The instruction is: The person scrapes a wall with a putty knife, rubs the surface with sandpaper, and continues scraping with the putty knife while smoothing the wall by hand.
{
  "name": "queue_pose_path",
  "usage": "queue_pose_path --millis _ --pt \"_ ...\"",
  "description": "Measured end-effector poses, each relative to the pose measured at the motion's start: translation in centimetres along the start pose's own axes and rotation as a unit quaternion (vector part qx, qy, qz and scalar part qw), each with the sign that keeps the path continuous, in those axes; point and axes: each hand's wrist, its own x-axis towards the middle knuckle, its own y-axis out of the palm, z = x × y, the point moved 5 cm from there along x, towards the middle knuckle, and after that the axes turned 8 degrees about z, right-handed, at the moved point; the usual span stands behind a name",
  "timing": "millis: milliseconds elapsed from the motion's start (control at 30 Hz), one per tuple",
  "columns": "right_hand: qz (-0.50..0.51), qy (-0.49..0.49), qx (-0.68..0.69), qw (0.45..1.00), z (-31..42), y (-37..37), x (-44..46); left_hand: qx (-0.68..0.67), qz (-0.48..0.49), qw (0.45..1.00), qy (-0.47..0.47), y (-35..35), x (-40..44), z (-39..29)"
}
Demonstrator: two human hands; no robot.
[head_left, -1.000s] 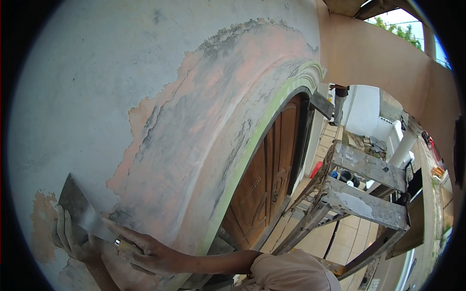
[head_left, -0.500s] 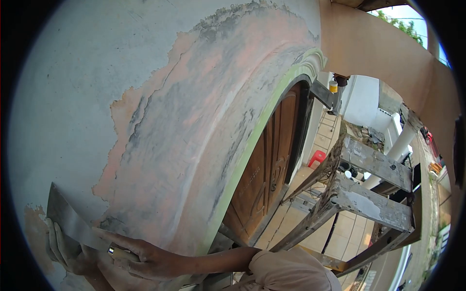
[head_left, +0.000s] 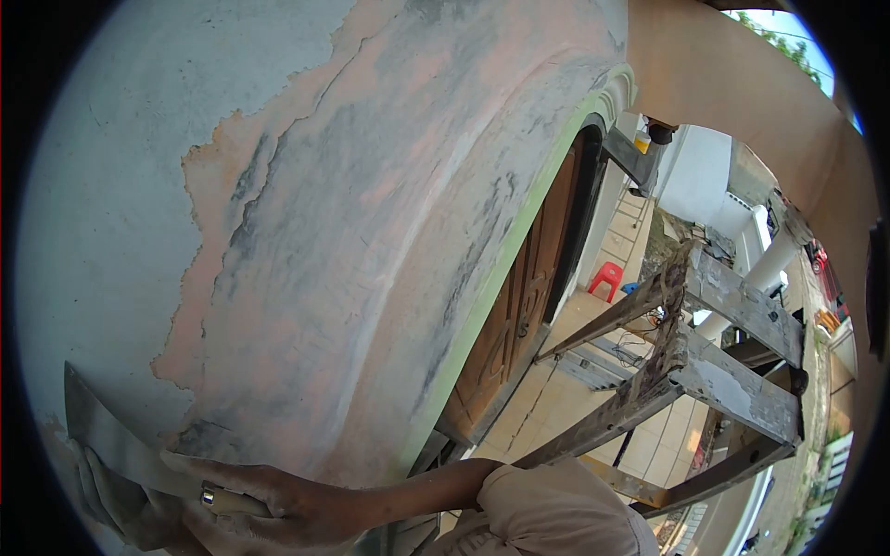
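At the lower left, my right hand (head_left: 287, 505) is closed around the pale handle of a broad putty knife (head_left: 116, 422). Its wide metal blade slants up and left, close to the wall. My left hand (head_left: 120, 505) is beside the blade's lower edge, fingers stretched out along it; whether they press on the metal is hard to tell. Above both hands spreads the wall (head_left: 306, 250), with a patch of pink and grey under peeled pale paint. A curved moulding (head_left: 422, 241) borders this patch.
A wooden door (head_left: 514, 315) stands under the arch. To the right is a worn, paint-stained wooden ladder (head_left: 732, 371). Far below, a red stool (head_left: 607, 278) sits on the tiled floor (head_left: 519, 398), and a yellow container (head_left: 642, 141) is near the arch's far end.
The view has shifted, so the wall patch sits higher and further left. Both hands and the putty knife have moved slightly left and down in the picture; the right hand keeps its grip.
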Motion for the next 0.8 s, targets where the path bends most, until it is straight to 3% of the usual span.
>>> queue_pose_path --millis 100,267,367,800 --pt "0.017 0.005 -0.003 1.000 0.0 -0.2 0.1 -0.007 -0.009 1.000 -0.017 -0.1 0.3 -0.5" --pt "0.007 0.006 -0.026 1.000 0.2 -0.4 0.3 0.036 -0.012 0.998 0.055 0.1 0.2 -0.3" --pt "0.024 0.016 -0.019 0.999 0.1 -0.4 0.2 -0.001 0.004 1.000 -0.012 0.2 -0.4 0.5" --pt "0.040 0.035 -0.023 0.998 0.4 -0.3 0.0 -0.004 0.026 0.999 -0.027 0.3 -0.9 0.9"
